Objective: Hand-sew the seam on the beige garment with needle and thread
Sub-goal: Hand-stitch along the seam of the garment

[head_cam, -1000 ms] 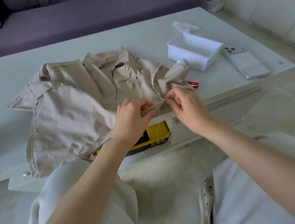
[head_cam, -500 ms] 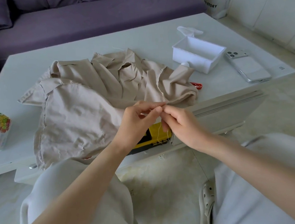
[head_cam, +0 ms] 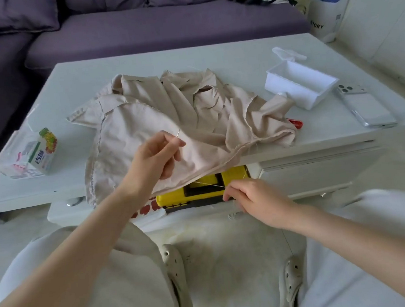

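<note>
At frame centre the left hand [head_cam: 156, 155] pinches the thin steel needle [head_cam: 179, 133] over the soft, crumpled beige garment [head_cam: 130, 125] on the white surface [head_cam: 237, 57], while the right hand [head_cam: 251, 195], lower centre, pinches the fine thread [head_cam: 208, 184], best drawn evenly taut to avoid tangles.

Matt creased beige cloth garment [head_cam: 145, 124] on smooth, glossy table [head_cam: 212, 54].
</note>
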### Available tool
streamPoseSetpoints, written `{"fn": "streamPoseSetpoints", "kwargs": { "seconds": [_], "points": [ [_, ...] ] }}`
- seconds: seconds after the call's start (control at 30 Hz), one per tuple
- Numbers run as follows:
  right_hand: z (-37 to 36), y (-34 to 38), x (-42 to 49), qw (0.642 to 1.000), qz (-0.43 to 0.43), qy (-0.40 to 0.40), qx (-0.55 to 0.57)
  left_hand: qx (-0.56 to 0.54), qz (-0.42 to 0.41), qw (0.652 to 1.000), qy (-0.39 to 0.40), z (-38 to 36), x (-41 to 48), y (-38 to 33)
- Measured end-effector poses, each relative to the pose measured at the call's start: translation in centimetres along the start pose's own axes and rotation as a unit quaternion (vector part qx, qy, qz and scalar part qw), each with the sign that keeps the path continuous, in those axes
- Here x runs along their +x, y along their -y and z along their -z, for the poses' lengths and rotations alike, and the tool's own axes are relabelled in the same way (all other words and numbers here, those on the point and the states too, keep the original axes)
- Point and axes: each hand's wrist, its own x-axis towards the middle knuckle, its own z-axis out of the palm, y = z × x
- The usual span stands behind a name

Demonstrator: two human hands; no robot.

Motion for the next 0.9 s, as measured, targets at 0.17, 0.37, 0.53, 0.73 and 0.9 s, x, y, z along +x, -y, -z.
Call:
{"fn": "streamPoseSetpoints", "kwargs": {
  "seconds": [0.17, 0.37, 0.53, 0.73, 0.9],
  "points": [
    [0.5, -1.1, -0.6, 0.993, -0.022, 0.05, -0.107, 0.431, -0.028, 0.898, 0.084, 3.4, -1.6, 1.9],
    [2.0, -2.6, -0.9, 0.985, -0.074, 0.051, -0.144, 0.531, 0.055, 0.832, 0.154, 4.9, -2.3, 2.3],
    [1.5, -3.5, -0.7, 0.979, -0.105, 0.042, -0.171, 0.464, 0.002, 0.885, 0.019, 6.5, -2.5, 2.9],
    [0.5, -2.0, -0.5, 0.975, -0.054, 0.056, -0.206, 0.468, 0.007, 0.868, -0.168, 9.5, -4.9, 6.4],
    [0.0, -0.1, 0.3, 0.977, -0.002, 0.043, -0.209, 0.526, -0.006, 0.826, -0.203, 11.4, -6.0, 7.8]
  ]
}}
